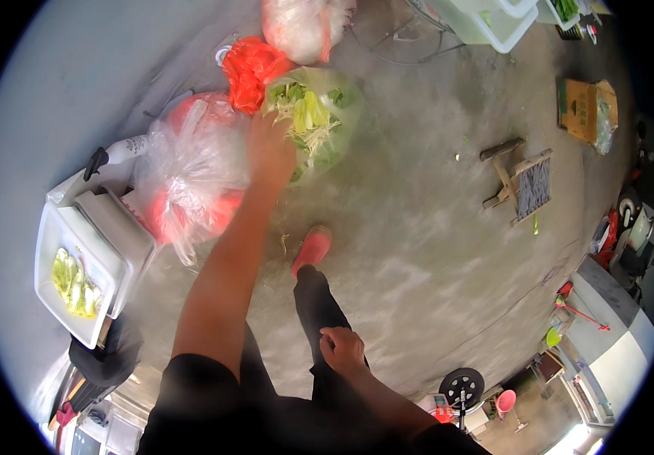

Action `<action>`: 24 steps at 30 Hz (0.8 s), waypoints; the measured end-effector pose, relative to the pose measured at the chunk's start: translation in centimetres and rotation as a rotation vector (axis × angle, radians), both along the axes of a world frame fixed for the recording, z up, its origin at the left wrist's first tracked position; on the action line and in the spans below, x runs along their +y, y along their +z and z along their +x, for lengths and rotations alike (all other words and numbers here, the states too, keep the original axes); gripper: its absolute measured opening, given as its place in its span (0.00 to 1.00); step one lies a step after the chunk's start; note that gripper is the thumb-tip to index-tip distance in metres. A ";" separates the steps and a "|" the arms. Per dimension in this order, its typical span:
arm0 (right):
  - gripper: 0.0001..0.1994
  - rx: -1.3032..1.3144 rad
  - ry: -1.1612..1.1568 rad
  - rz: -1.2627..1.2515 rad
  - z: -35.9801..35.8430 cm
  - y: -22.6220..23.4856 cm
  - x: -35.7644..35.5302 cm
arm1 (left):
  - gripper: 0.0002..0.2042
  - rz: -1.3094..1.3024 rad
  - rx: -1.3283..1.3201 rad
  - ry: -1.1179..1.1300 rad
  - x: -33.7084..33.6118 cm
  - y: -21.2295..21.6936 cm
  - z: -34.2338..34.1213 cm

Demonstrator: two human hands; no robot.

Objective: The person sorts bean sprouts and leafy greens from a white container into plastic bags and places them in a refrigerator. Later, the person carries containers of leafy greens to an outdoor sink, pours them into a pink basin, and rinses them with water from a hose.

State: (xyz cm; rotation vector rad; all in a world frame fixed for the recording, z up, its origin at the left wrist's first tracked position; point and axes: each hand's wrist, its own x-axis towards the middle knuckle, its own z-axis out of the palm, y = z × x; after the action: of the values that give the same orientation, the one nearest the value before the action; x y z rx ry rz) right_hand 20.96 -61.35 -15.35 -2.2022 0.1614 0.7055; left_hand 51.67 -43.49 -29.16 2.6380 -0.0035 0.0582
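Note:
My left hand (269,148) reaches far forward and rests on a clear plastic bag of green leafy vegetables (319,117) lying on the concrete floor; whether the fingers grip it is unclear. Left of the hand stands a large clear bag over something red (190,171), and behind it a crumpled red plastic bag (251,68). My right hand (341,350) is a loose fist against my dark trouser leg, holding nothing. My foot in a red shoe (312,249) is on the floor below the left hand.
White plastic trays (84,250), one holding cut greens, sit at the left. A small wooden stool (520,180) lies on its side at the right, a cardboard box (586,110) beyond it. White crates (486,19) stand at the top, another clear bag (300,26) near them.

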 end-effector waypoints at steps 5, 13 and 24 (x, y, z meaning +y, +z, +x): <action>0.05 0.044 -0.011 0.028 1.4 -0.1 -1.6 | 0.25 -0.489 0.267 0.409 -3.1 1.8 -5.6; 0.06 0.049 -0.008 -0.010 1.6 -0.6 -2.1 | 0.20 -0.129 0.312 0.371 -6.2 2.0 -4.9; 0.08 0.179 -0.146 -0.070 6.2 -0.8 -2.1 | 0.08 -0.900 0.505 0.665 -3.2 4.9 1.7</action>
State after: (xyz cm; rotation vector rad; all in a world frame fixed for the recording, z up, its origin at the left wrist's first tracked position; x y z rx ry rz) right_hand 27.17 -63.50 -16.12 -2.1658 0.4393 0.8244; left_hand 53.32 -46.65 -24.26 1.6001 0.8533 -0.3089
